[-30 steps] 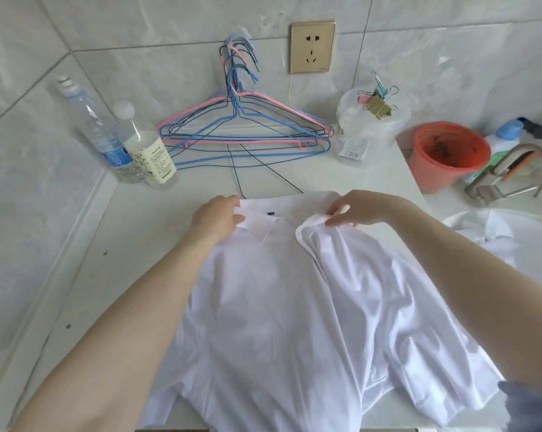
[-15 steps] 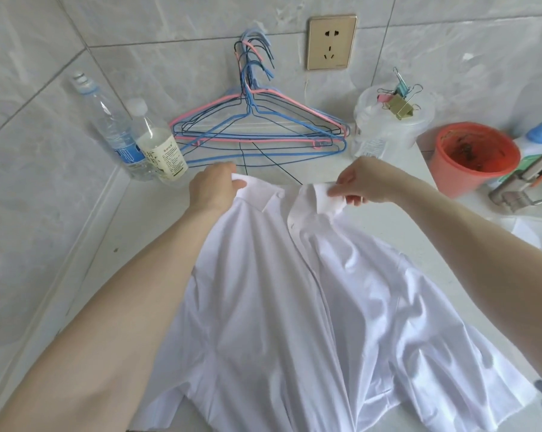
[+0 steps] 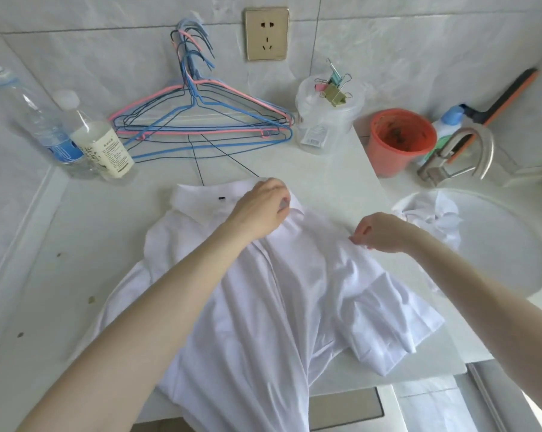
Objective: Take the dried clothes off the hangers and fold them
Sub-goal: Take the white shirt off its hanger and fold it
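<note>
On the white counter (image 3: 76, 244) we record one white shirt (image 3: 263, 307) laid front-up. Its collar (image 3: 201, 201) points toward the tiled wall and its hem hangs over the near edge. Both forearms reach across the shirt from the near side. The left hand (image 3: 260, 213) sits at the right part of the collar, fingers curled onto the cloth and gripping it. The right hand (image 3: 381, 232) is just beside the shirt's right shoulder, thumb and fingertips pinching a small fold of fabric there. The two hands are near each other but apart.

To the right, a round basin (image 3: 497, 275) holds a second crumpled white garment (image 3: 431, 219). A stack of wire hangers (image 3: 201, 120) (pink, blue, dark) leans against the wall beyond the collar, clear of the shirt apart from two dark wires that reach its collar edge. We also note an orange bucket (image 3: 400, 141), two plastic bottles (image 3: 101, 141) at the left, and a clear tub (image 3: 322, 120) with binder clips (image 3: 335, 88) on its rim.
</note>
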